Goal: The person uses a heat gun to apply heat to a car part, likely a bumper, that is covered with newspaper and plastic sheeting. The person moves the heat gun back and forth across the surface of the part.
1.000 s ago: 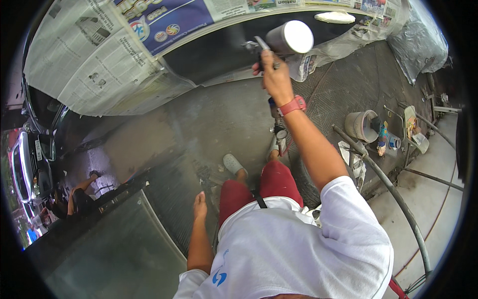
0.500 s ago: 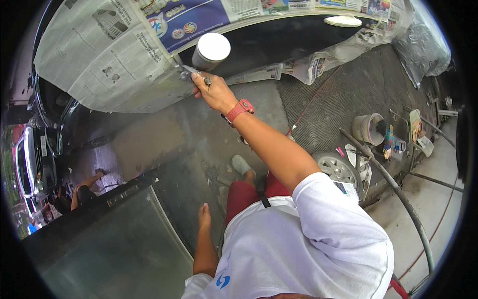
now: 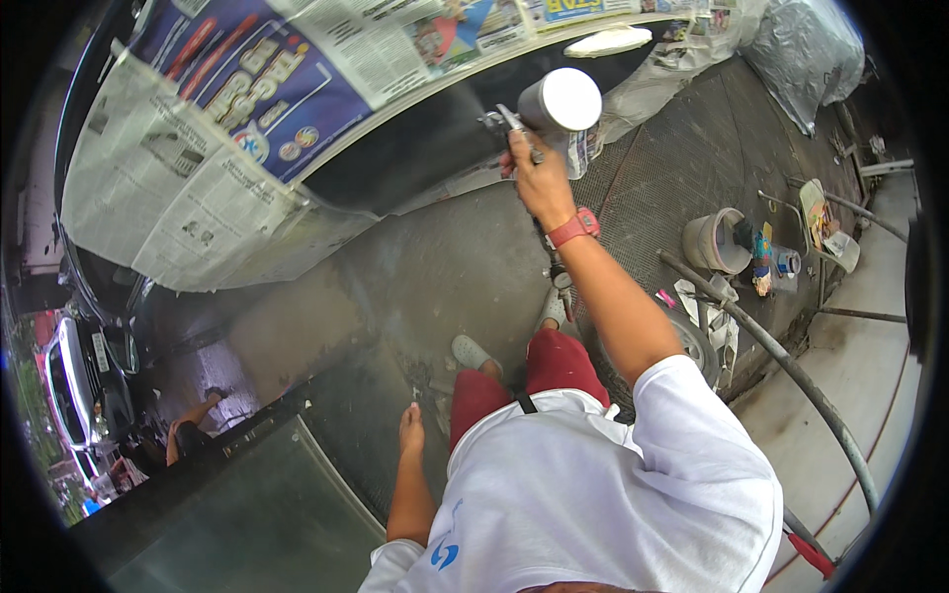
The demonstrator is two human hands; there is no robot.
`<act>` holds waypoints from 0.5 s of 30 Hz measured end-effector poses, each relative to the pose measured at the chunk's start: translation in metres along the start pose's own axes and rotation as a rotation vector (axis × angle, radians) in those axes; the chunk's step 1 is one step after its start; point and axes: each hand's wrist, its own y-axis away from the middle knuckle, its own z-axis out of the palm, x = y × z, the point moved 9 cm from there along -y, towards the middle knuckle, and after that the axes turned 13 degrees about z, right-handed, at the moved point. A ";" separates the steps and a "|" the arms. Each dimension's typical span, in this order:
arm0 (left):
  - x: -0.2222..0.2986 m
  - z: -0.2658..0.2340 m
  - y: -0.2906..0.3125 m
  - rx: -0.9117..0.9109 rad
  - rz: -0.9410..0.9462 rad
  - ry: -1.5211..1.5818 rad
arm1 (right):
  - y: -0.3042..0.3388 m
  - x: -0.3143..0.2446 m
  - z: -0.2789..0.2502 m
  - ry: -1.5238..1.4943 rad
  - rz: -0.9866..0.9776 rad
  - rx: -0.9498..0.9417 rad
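Note:
My right hand (image 3: 540,176) is wrapped round a spray gun (image 3: 510,121) with a white-topped cup (image 3: 571,99) above it. The gun's metal front points at the glossy black car panel (image 3: 415,148), a short distance away. Newspaper sheets (image 3: 405,49) mask the area round this panel. A white oval cover (image 3: 608,41) sits on the panel's upper right part. Under my right wrist hangs a metal fitting (image 3: 561,281), partly hidden by the arm. My left hand (image 3: 411,427) hangs low at my side, seen nearly end-on, with its fingers loosely extended and nothing visible in it.
A dark flat panel (image 3: 237,504) stands close on my left. To the right are a bucket (image 3: 704,240), a partly hidden wheel (image 3: 697,346) and a slanting metal pipe (image 3: 781,371). A grey plastic bag (image 3: 806,69) lies far right. Another person's arm (image 3: 188,425) shows at the left.
My right hand has carried the spray gun to the right along the black panel. The view has shifted, and more of the panel shows at its left. My left hand still hangs down.

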 end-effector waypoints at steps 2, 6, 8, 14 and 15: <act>0.024 0.013 -0.009 -0.036 0.015 0.000 | -0.015 -0.001 -0.041 0.005 0.003 0.060; 0.076 0.040 -0.022 -0.067 0.096 -0.021 | -0.046 0.001 -0.114 0.012 0.011 0.124; 0.103 0.054 -0.021 -0.092 0.122 0.022 | -0.058 0.004 -0.145 -0.028 0.076 0.138; 0.150 0.082 -0.011 -0.063 0.089 -0.227 | -0.081 0.022 -0.224 -0.030 0.066 0.254; 0.159 0.087 -0.005 -0.062 0.079 -0.255 | -0.079 0.028 -0.235 0.039 0.038 0.298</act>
